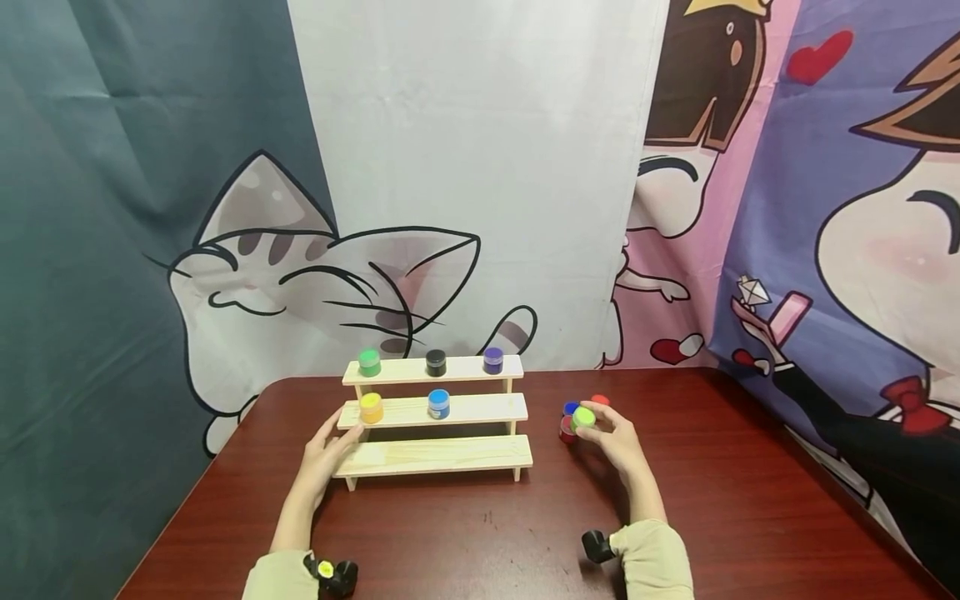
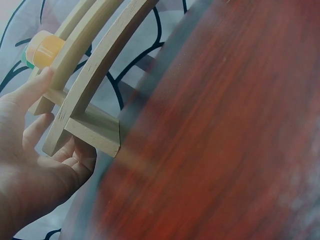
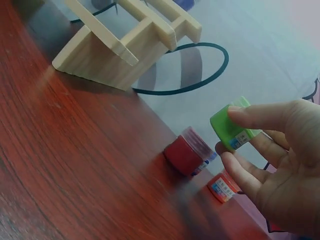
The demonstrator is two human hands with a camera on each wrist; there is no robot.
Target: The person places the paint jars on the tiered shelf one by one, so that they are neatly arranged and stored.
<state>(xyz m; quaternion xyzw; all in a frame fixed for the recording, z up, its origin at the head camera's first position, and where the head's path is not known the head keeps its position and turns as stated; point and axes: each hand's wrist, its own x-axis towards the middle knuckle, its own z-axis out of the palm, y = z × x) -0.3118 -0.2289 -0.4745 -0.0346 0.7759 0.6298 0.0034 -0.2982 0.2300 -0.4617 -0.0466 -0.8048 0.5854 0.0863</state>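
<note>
A three-tier wooden rack (image 1: 442, 456) stands on the table, and my left hand (image 1: 322, 462) grips its left end. In the left wrist view the thumb lies close to a yellow paint jar (image 2: 48, 50), the other fingers curled about the shelf ends. My right hand (image 1: 626, 450) pinches a light green paint jar (image 3: 231, 127) between thumb and fingers, raised and tilted. Just beyond and below it are a dark red jar (image 3: 186, 154), a red jar (image 3: 223, 188) and a blue jar (image 1: 572, 408), mostly covered in the head view.
Green (image 1: 369, 362), black (image 1: 436, 362) and purple (image 1: 492, 361) jars line the top tier. A light blue jar (image 1: 438, 404) shares the middle tier with the yellow one. Behind the reddish-brown table (image 1: 465, 542) hangs a cartoon-printed cloth (image 1: 480, 167).
</note>
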